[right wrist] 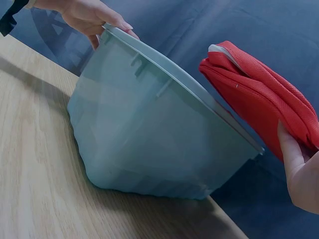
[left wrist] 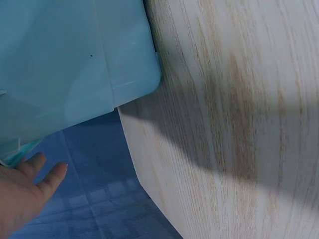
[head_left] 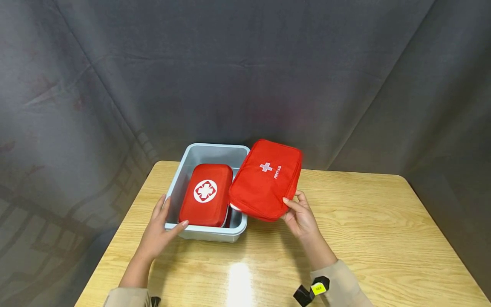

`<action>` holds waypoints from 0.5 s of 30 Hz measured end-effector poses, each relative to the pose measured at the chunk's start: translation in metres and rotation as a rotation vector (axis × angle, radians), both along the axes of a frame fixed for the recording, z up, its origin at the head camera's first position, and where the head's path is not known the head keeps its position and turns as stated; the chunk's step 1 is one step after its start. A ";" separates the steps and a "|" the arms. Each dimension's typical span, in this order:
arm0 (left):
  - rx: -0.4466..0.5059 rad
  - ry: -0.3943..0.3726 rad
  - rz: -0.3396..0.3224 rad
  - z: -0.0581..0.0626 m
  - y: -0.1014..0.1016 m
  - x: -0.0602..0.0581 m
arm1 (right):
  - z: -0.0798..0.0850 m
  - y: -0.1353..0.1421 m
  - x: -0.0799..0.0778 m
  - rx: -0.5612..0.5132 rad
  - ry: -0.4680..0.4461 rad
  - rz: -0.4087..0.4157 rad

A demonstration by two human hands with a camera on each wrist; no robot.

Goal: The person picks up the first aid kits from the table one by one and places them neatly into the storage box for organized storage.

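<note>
A red soft first aid pouch (head_left: 264,181) with a white cross and lettering is tilted over the right side of a grey-blue plastic bin (head_left: 209,230). My right hand (head_left: 301,215) grips its near right corner, thumb on top and fingers beneath. The right wrist view shows the pouch (right wrist: 259,94) edge-on, above the bin's rim. Inside the bin lies a red first aid case (head_left: 205,204) with a round white emblem. My left hand (head_left: 159,232) rests at the bin's near left corner, fingers extended along the outside and thumb over the front rim.
The bin stands on a light wood table (head_left: 368,230), near its far left part. A dark grey cloth (head_left: 245,76) hangs behind and at the sides. The table's left edge runs close to the bin.
</note>
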State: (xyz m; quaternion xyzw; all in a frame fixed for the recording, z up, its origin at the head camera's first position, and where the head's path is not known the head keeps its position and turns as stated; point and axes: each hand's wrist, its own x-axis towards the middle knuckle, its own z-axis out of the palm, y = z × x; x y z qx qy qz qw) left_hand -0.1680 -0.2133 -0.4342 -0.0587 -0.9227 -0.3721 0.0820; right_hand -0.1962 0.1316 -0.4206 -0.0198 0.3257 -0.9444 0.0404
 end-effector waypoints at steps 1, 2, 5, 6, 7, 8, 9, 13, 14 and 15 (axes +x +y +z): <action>-0.001 0.000 0.001 0.000 0.000 0.000 | 0.000 -0.001 0.000 0.003 -0.006 0.001; -0.001 -0.002 0.001 0.000 0.000 0.000 | 0.001 -0.003 0.000 0.006 -0.010 0.002; -0.005 -0.012 0.003 0.000 0.000 0.000 | 0.001 -0.007 -0.001 0.020 -0.022 0.003; -0.008 -0.016 0.004 0.000 0.000 0.000 | 0.002 -0.009 -0.001 0.025 -0.026 0.002; -0.010 -0.019 0.005 0.000 0.000 0.000 | 0.002 -0.010 -0.002 0.027 -0.030 0.004; -0.010 -0.022 0.006 0.001 0.000 0.000 | 0.002 -0.011 -0.002 0.032 -0.035 0.005; -0.011 -0.022 0.006 0.001 0.000 0.000 | 0.003 -0.013 -0.003 0.034 -0.040 0.006; -0.007 -0.020 0.002 0.002 0.000 0.000 | 0.004 -0.018 -0.004 0.047 -0.063 0.004; -0.008 -0.019 0.002 0.002 0.000 0.000 | 0.005 -0.019 -0.004 0.050 -0.066 0.005; -0.008 -0.019 0.002 0.002 0.000 0.000 | 0.005 -0.021 -0.005 0.051 -0.066 0.008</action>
